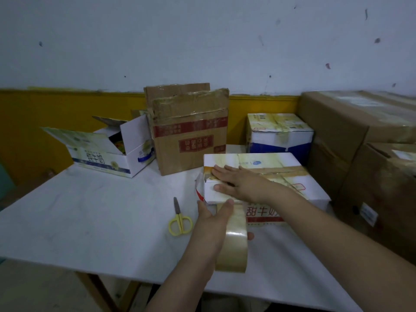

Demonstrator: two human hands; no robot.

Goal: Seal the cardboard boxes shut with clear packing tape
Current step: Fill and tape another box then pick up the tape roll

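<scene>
R hand [238,184] flat, fingers spread, pressing top of white milk box [292,188]. L hand [216,218] gripping tape roll [234,246] at box front edge. Yellow scissors [179,219] just beside, on table [90,221].

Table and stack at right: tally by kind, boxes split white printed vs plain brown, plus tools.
White printed boxes: 3, the open one, the taped one at the back, the one under the right hand
Brown boxes: 3, one on the table, two stacked at right
Tape rolls: 1
Scissors: 1
Total: 8
</scene>
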